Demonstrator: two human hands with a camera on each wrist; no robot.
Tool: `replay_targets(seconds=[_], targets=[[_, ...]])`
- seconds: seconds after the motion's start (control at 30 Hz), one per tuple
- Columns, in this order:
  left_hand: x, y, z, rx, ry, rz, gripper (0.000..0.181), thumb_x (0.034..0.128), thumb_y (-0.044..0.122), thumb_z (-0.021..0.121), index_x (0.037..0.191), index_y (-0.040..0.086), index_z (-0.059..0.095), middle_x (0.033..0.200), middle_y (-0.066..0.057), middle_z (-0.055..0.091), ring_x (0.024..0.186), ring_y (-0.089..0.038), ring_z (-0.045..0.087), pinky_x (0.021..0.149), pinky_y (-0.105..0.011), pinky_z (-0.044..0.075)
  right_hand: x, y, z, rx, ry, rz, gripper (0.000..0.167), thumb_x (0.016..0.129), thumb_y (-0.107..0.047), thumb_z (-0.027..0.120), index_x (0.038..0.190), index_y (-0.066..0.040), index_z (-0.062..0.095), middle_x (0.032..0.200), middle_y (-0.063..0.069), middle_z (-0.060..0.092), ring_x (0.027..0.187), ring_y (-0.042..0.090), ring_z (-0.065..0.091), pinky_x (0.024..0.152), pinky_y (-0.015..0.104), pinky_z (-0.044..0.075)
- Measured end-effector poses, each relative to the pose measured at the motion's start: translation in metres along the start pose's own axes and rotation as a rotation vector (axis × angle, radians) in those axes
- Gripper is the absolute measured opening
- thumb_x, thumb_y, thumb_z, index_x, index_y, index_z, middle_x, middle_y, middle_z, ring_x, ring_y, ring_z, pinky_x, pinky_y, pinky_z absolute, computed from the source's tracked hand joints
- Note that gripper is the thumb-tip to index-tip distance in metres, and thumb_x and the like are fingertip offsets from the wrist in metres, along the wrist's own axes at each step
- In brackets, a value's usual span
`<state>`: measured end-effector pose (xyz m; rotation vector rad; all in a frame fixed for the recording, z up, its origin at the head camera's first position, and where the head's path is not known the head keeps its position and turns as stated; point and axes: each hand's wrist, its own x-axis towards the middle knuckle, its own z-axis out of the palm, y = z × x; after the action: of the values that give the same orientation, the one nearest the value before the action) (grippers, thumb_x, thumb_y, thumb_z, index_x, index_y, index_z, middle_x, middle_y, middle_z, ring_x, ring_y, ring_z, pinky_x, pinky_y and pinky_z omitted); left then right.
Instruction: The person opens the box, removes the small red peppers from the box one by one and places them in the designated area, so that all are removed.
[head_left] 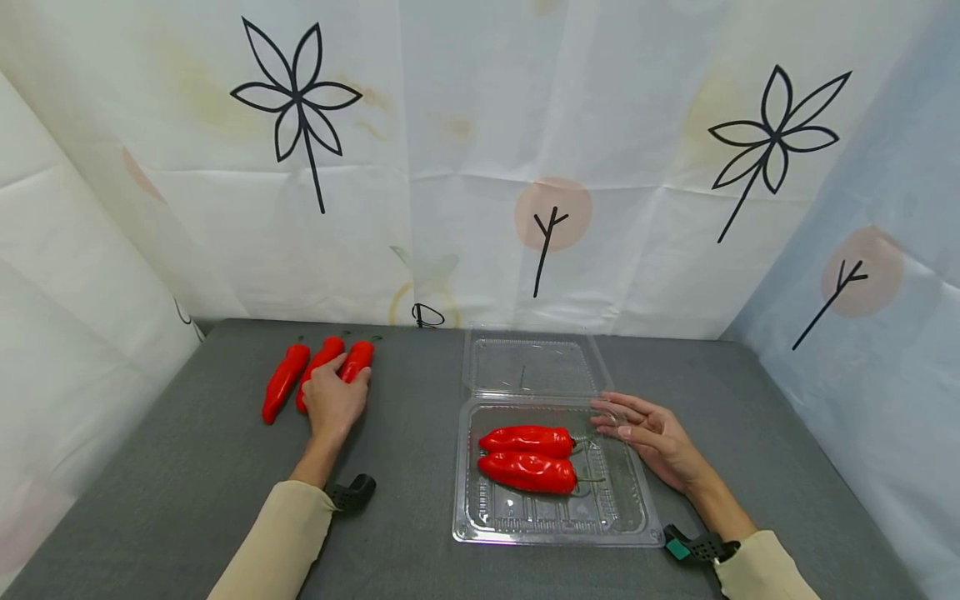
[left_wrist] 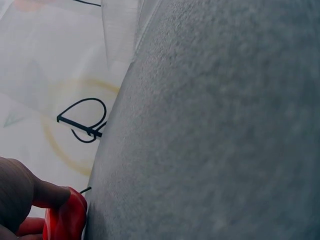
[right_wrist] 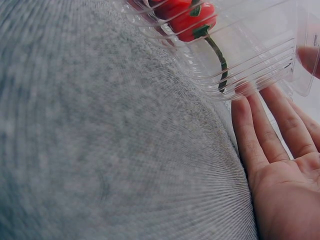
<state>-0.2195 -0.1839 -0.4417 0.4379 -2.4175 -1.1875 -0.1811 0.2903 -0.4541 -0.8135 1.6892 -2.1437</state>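
Observation:
Two red peppers (head_left: 527, 472) lie side by side in the clear plastic box (head_left: 558, 533), stems to the right. The right hand (head_left: 660, 442) touches the box's right side near the hinge, its fingers extended, as the right wrist view (right_wrist: 285, 160) also shows. At the back left, the left hand (head_left: 335, 400) has its thumb and fingers around the rightmost red pepper (head_left: 357, 360) of three. In the left wrist view that pepper (left_wrist: 67, 217) is between thumb and fingers. The middle pepper (head_left: 324, 357) is partly behind the hand; the leftmost pepper (head_left: 285, 382) lies beside it.
The box's clear lid (head_left: 532, 364) lies folded back toward the rear curtain (head_left: 465, 167), which carries plant drawings. Side curtains hang left and right of the grey table (head_left: 405, 500). A black band is on each wrist.

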Motion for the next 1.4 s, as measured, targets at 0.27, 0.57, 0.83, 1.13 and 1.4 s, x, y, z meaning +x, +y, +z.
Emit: replay_targets(seconds=[0.27, 0.57, 0.83, 1.13, 1.4], targets=[[0.0038, -0.0037, -0.0042, 0.019, 0.029, 0.011, 0.047, 0.0906, 0.017, 0.070, 0.132, -0.003, 0.064, 0.122, -0.030, 0.065, 0.103, -0.050, 0.057, 0.088, -0.061, 0.044, 0.0001, 0.0000, 0.0000, 0.008, -0.006, -0.006, 0.050, 0.100, 0.013, 0.041, 0.149, 0.017, 0.030, 0.148, 0.014, 0.054, 0.129, 0.027, 0.058, 0.106, 0.036, 0.046], [0.0019, -0.0026, -0.0049, 0.021, 0.039, 0.055, 0.049, 0.0884, 0.014, 0.070, 0.131, -0.008, 0.063, 0.122, -0.032, 0.065, 0.101, -0.051, 0.058, 0.087, -0.063, 0.045, 0.0004, 0.0011, -0.0012, -0.004, -0.045, -0.045, 0.049, 0.101, 0.013, 0.037, 0.149, 0.017, 0.030, 0.149, 0.017, 0.052, 0.129, 0.027, 0.057, 0.107, 0.035, 0.045], [0.0014, -0.0018, -0.0024, 0.036, 0.059, 0.084, 0.048, 0.0883, 0.013, 0.071, 0.131, -0.008, 0.063, 0.124, -0.030, 0.065, 0.105, -0.052, 0.060, 0.089, -0.065, 0.046, 0.0004, 0.0005, -0.0005, -0.017, -0.028, -0.032, 0.049, 0.101, 0.012, 0.039, 0.150, 0.014, 0.032, 0.148, 0.015, 0.053, 0.129, 0.027, 0.057, 0.107, 0.035, 0.046], [0.0011, -0.0030, -0.0031, 0.027, 0.093, 0.099, 0.043, 0.0878, 0.008, 0.069, 0.127, -0.009, 0.065, 0.122, -0.030, 0.066, 0.105, -0.052, 0.059, 0.091, -0.065, 0.045, 0.0000, 0.0013, -0.0011, -0.018, -0.014, -0.012, 0.049, 0.101, 0.011, 0.040, 0.150, 0.014, 0.033, 0.148, 0.014, 0.054, 0.129, 0.027, 0.058, 0.106, 0.035, 0.046], [0.0015, -0.0022, -0.0053, 0.038, 0.111, 0.081, 0.042, 0.0880, 0.008, 0.069, 0.127, -0.008, 0.066, 0.120, -0.031, 0.067, 0.101, -0.053, 0.061, 0.089, -0.065, 0.046, 0.0000, 0.0011, -0.0011, -0.012, -0.017, -0.018, 0.050, 0.101, 0.012, 0.040, 0.150, 0.015, 0.031, 0.148, 0.016, 0.053, 0.129, 0.027, 0.058, 0.106, 0.035, 0.046]])
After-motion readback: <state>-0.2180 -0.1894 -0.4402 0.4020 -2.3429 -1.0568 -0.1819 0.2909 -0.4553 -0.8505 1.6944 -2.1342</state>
